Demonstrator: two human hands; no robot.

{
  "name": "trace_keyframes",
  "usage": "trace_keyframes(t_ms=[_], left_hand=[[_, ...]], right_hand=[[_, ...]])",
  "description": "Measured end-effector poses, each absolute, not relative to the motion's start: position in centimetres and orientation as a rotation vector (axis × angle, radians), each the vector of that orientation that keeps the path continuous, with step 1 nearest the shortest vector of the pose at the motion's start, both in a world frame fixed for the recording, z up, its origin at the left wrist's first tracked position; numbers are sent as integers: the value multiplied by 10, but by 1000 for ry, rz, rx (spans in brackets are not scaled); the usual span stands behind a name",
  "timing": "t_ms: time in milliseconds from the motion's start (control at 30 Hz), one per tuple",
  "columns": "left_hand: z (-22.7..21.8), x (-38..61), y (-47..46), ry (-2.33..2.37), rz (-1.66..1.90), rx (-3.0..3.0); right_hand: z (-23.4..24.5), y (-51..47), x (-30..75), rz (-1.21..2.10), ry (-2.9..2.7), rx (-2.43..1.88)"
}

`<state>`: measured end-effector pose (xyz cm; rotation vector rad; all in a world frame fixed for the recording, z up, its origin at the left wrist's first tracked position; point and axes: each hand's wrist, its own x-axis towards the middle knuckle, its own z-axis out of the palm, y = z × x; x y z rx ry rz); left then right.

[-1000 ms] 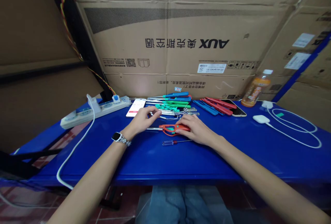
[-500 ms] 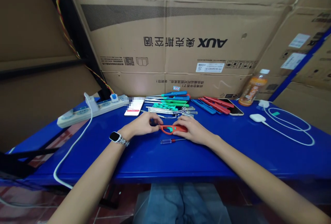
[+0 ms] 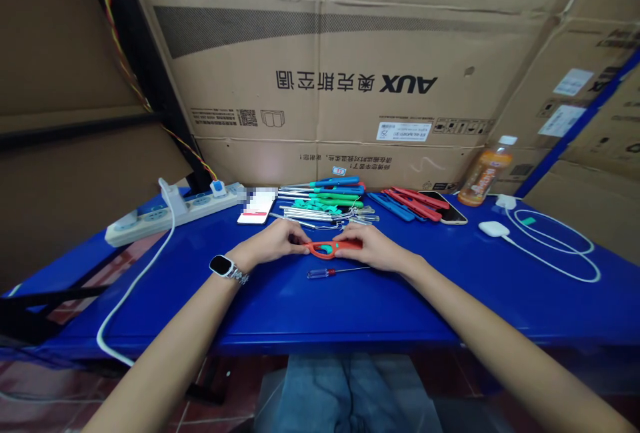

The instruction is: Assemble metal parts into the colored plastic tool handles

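Observation:
A red lighter handle (image 3: 324,254) with a finger loop and a green trigger lies across between my hands, just over the table. My left hand (image 3: 283,239) pinches its left end with thumb and fingers. Around its right end, my right hand (image 3: 373,245) is closed and covers part of the body. Just below it on the blue table rests a small screwdriver (image 3: 320,273) with a clear purple handle and a red collar. Past my hands lie several metal tubes (image 3: 303,213), green triggers (image 3: 317,205) and a blue-handled lighter (image 3: 340,181).
Red handle shells (image 3: 417,205) and blue handle shells (image 3: 393,206) are piled by a dark phone (image 3: 455,211). A white-screened phone (image 3: 257,207), a power strip (image 3: 150,225), an orange drink bottle (image 3: 486,173) and a white charger cable (image 3: 560,239) surround the work area. Cardboard (image 3: 320,39) walls the back.
The view has shifted slightly. My left fingers have closed a little more at the handle's left end; my right hand keeps its hold. The screwdriver stays in place.

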<state>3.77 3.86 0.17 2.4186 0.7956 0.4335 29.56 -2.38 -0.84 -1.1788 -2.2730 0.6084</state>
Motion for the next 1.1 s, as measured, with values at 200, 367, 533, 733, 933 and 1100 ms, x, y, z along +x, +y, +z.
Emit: trace_keyframes(t_ms=[200,367,533,733,933,1100], left_hand=[[3,41,34,854,408,2391],[4,43,33,873,405,2426],[5,43,32,924,377,2433],[4,43,32,907,386,2416],[3,44,32,909,401,2410],[5,43,31,915,364,2387]], right_hand=[[-10,-24,299,571,-2270,-1210],[-9,-24,301,537,-2305,-1179],[-7,-23,304,516,-2360,-1166],[-8,-22,303,529,-2368,-1176],[-8,-20,302,514,-2385,-1184],[-7,-22,302,488,-2387,-1201]])
